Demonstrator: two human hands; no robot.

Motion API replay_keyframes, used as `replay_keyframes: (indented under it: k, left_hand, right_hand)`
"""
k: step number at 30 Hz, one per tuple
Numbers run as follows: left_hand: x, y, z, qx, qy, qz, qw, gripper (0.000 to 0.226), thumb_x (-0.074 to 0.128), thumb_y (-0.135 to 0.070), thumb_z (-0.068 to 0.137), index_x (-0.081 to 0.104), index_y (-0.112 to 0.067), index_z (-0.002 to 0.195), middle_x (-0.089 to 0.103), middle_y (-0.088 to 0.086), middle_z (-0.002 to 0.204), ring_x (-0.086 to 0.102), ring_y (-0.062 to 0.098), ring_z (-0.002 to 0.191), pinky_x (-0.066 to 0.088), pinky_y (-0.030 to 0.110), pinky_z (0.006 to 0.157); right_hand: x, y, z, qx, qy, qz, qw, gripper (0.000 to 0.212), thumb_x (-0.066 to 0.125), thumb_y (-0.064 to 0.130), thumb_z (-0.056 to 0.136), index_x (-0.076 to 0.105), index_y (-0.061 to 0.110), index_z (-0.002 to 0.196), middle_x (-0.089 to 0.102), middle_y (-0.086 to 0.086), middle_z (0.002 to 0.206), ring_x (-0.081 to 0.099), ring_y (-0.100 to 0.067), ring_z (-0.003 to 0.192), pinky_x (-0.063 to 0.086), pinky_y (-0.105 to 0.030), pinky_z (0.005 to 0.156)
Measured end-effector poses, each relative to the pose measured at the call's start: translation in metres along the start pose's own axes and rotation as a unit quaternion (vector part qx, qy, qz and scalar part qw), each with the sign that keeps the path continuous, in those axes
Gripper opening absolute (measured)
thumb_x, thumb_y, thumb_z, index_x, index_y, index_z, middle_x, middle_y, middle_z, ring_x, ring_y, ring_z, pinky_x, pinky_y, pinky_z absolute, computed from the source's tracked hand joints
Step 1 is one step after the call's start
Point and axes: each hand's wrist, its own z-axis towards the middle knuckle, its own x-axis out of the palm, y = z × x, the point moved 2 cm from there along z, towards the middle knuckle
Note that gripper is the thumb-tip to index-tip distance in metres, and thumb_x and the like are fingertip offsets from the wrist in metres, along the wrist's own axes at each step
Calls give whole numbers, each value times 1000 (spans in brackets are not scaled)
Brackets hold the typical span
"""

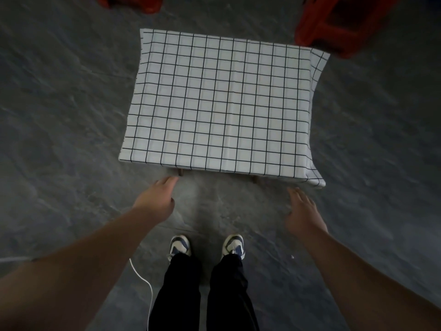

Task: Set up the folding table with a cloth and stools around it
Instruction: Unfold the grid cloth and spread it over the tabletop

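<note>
Item: low folding table, dressed, seen from above on a grey stone-look floor [59, 111].

Left hand [157, 197]: fingers straight and loose, holding nothing, tips just short of the cloth's near edge by a dark table leg [180, 172].

White cable [143, 280]: thin, trailing on the floor beside the left trouser leg.

Checked cloth [222, 103]: white with a fine black grid, rectangular, lying flat over the whole tabletop, centre fold crease visible, edges hanging at both sides. Probably light, soft and prone to sliding on the top (take it by the hem or corners, both sides at once).

Right hand [304, 211]: fingers spread and relaxed, holding nothing, just short of the near right corner.

Red stools: one [131, 3] beyond the far left, one [338, 22] touching or just beside the far right corner. Moulded plastic, rigid, likely light; grip by the seat rim.
</note>
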Motion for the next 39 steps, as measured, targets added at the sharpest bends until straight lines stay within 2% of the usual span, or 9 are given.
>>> replay_keyframes:
  k: [6,11,14,17,20,23,28,36,39]
  left_hand:
    - [-2,-38,25,35,-24,-3,999,66,48,-9,87,30,-21,149,33,4,155,37,27,137,43,45,104]
    - [-14,-53,50,41,-73,33,996,74,52,-10,86,23,-22,153,20,7,161,16,25,148,30,45,116]
    - [-18,-52,73,36,-82,81,993,84,56,-20,88,6,-28,155,0,9,165,-3,30,151,14,51,120]
    - [-13,-46,96,35,-44,151,987,103,63,-34,88,-19,-41,150,-29,5,160,-28,31,146,-5,61,117]
    - [-8,-35,109,36,-31,210,977,117,66,-52,84,-34,-42,143,-43,5,151,-34,35,142,-8,70,112]
    - [-2,-23,121,46,-28,233,971,116,61,-61,84,-37,-41,141,-43,7,151,-33,36,142,-5,73,111]
    - [-1,-7,127,70,-35,213,974,89,44,-59,94,-27,-45,146,-28,3,160,-28,37,144,4,75,109]
    - [1,-2,126,74,-43,199,976,82,42,-48,99,-24,-45,147,-26,1,161,-27,34,145,2,73,111]
    - [5,-9,127,80,-48,197,976,82,42,-44,100,-25,-45,147,-26,1,161,-29,33,145,0,74,110]
  right_hand:
    - [-20,-8,15,5,-26,48,998,77,55,5,81,30,23,152,28,2,160,27,-24,145,38,-46,110]
    - [-34,-2,37,-33,-35,35,998,86,52,-2,81,21,27,156,13,2,166,12,-21,151,29,-46,118]
    - [-40,15,58,-72,-55,-18,996,90,55,0,84,13,32,157,0,4,167,-2,-20,153,20,-49,121]
    - [-32,32,85,-116,-64,-99,986,97,58,11,86,-4,36,157,-16,1,165,-17,-26,151,7,-52,123]
    - [-13,50,102,-135,-43,-184,973,105,61,28,89,-22,37,152,-30,-2,161,-28,-32,147,-4,-59,120]
    - [3,62,115,-144,-42,-200,968,107,60,26,90,-27,36,150,-33,-4,160,-32,-33,145,-3,-64,118]
    - [18,69,119,-155,-30,-212,965,101,52,15,94,-29,34,150,-32,-6,160,-29,-33,146,0,-63,119]
    - [15,73,114,-147,-36,-193,969,91,52,31,96,-17,34,155,-26,-4,162,-25,-29,148,-3,-58,121]
    - [10,69,113,-138,-35,-186,972,83,41,46,94,-16,37,155,-25,-1,162,-24,-27,149,1,-58,122]
